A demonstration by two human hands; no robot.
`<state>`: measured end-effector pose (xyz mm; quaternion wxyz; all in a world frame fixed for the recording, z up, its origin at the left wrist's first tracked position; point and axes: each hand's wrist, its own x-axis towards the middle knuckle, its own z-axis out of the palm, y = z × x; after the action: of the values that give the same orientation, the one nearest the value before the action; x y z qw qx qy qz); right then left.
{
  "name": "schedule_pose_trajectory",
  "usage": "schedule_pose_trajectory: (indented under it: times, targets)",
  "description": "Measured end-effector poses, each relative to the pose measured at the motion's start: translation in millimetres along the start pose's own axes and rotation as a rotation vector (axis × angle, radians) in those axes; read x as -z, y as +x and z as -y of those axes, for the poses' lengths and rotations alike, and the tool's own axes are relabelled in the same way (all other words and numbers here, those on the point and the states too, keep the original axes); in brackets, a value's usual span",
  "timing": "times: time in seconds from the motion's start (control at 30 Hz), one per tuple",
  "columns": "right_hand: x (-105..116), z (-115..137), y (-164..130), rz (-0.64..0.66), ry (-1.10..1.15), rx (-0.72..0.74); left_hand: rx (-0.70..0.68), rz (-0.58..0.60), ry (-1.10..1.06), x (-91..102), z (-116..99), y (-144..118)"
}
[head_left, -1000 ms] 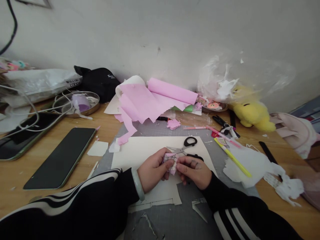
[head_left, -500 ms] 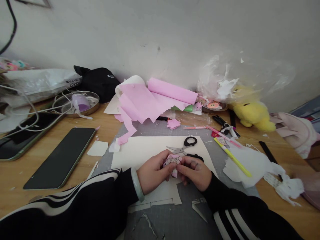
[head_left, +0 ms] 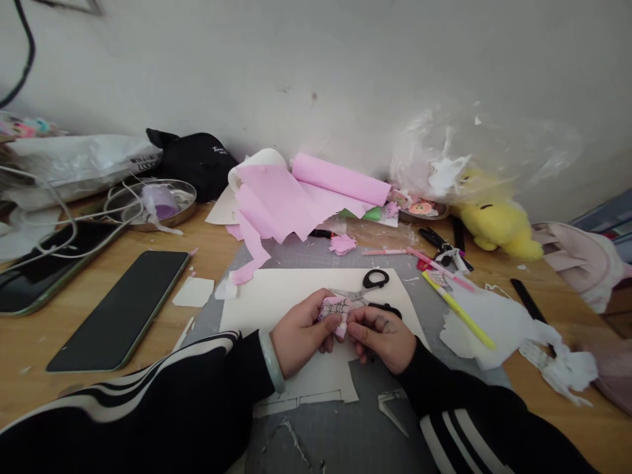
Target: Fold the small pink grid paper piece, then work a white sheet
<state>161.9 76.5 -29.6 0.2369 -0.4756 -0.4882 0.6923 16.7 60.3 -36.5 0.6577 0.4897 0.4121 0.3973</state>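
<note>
Head view: both hands pinch the pink scrap together, left hand and right hand touching over the cream sheet. Since a moment ago it's tipped up, web drawing showing; scissors unmoved.

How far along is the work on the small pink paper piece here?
Done: black web lines are drawn on the small pink paper piece, and the black-handled scissors lie set down. In hand: left hand and right hand pinch it together. What is left cannot be told.
</note>
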Motion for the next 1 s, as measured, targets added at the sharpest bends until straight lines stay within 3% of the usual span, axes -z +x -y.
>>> schedule_pose_trajectory:
  times: [0.6, 1.0]
  targets:
    - [2.0, -0.3, -1.1, 0.038, -0.071, 0.001, -0.007, 0.036, 0.099, 1.4, 3.5, -1.5]
    - [0.3, -3.1, -0.3, -0.006, -0.088, 0.000, 0.021, 0.066, 0.136, 1.0, 2.1, -3.3]
